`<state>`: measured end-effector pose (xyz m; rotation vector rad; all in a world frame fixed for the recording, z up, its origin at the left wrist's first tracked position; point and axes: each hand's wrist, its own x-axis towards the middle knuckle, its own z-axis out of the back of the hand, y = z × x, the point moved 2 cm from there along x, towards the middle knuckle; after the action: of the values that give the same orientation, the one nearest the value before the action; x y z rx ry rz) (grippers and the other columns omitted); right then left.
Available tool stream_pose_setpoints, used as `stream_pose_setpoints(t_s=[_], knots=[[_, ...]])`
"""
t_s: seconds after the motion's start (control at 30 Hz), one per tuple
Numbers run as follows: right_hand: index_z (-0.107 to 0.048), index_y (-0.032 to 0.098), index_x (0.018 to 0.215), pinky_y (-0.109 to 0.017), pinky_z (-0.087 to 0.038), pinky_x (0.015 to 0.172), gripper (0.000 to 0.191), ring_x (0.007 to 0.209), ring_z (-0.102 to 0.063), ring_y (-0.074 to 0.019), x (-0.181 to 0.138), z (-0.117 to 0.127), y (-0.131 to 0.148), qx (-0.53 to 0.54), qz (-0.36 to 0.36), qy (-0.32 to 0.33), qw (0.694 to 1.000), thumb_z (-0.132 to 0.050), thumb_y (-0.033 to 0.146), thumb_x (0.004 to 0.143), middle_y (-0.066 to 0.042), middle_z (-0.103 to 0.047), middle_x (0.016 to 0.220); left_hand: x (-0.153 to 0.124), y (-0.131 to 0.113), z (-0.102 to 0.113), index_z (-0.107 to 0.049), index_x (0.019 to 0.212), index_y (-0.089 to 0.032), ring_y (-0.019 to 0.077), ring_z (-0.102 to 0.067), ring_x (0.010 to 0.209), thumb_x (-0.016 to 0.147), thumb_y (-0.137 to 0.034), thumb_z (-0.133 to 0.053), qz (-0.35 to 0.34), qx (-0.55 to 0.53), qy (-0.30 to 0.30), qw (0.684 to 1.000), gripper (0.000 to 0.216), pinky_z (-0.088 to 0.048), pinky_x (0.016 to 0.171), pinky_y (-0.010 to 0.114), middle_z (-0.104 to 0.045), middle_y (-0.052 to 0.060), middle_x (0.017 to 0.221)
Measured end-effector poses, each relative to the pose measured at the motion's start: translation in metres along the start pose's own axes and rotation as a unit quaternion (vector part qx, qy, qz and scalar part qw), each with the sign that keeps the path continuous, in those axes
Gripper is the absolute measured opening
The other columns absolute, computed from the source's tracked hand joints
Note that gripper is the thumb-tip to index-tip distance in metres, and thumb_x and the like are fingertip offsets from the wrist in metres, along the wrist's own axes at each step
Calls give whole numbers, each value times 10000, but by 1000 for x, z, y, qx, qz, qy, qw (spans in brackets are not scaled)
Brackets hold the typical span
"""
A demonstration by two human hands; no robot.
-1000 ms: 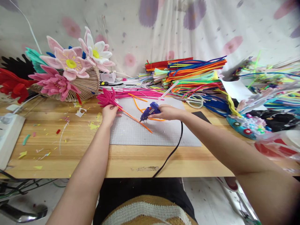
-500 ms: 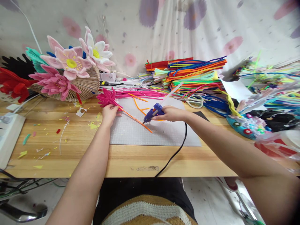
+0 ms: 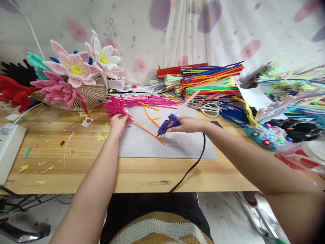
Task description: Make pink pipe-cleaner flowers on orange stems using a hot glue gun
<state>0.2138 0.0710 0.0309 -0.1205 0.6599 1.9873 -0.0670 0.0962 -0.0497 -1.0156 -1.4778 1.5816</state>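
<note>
My left hand point(image 3: 118, 124) is closed around the base of a magenta pipe-cleaner flower point(image 3: 114, 106), whose petals point up and left. From it an orange stem point(image 3: 144, 128) slants down to the right over the grey cutting mat point(image 3: 137, 149). A blue hot glue gun point(image 3: 167, 124) is gripped in my right hand point(image 3: 187, 124), with a clear glue stick standing out of its back. The gun's nozzle is at the stem near its lower end; whether it touches I cannot tell. Behind the stem lie loose orange pipe cleaners point(image 3: 150, 116) on the mat.
Finished fuzzy flowers and a woven fan point(image 3: 99, 88) stand at the back left. Bundles of coloured pipe cleaners point(image 3: 210, 79) are stacked behind the mat, with scissors point(image 3: 210, 109) beside them. A power strip point(image 3: 11, 149) sits left. The gun's black cord point(image 3: 193, 166) runs over the table's front edge.
The glue gun in my right hand has shifted slightly right and down along the orange stem, nearer its lower end. My left hand still holds the flower in the same place.
</note>
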Motion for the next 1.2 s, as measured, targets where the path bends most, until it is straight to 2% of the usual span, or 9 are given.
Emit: stream_pose_setpoints(t_s=[0.37,1.03,1.2], knots=[[-649,173,816,-248,-374,573,601,661,-517,-155,-8,0,-4,-4,-41,12,999,-480,720,634,-36,-573,717,0,0,0,-574,680,-101,122,-598,558,619,-121,-558,4,-7,-4,1000,66,-502,419,205,-621,49,666],[-653,219,973,-243,-417,640,604,781,-561,-187,-20,2,-8,12,-24,39,999,-500,699,639,-36,-635,865,1,0,0,-565,672,-101,114,-580,522,636,-101,-550,3,-9,-6,1000,40,-497,399,209,-603,41,637],[-662,193,914,-242,-414,609,627,743,-553,-178,-21,1,-14,9,-45,58,997,-488,722,625,-40,-620,827,1,0,0,-569,680,-99,120,-592,538,635,-107,-552,0,-5,-3,1000,48,-503,410,213,-618,50,656]])
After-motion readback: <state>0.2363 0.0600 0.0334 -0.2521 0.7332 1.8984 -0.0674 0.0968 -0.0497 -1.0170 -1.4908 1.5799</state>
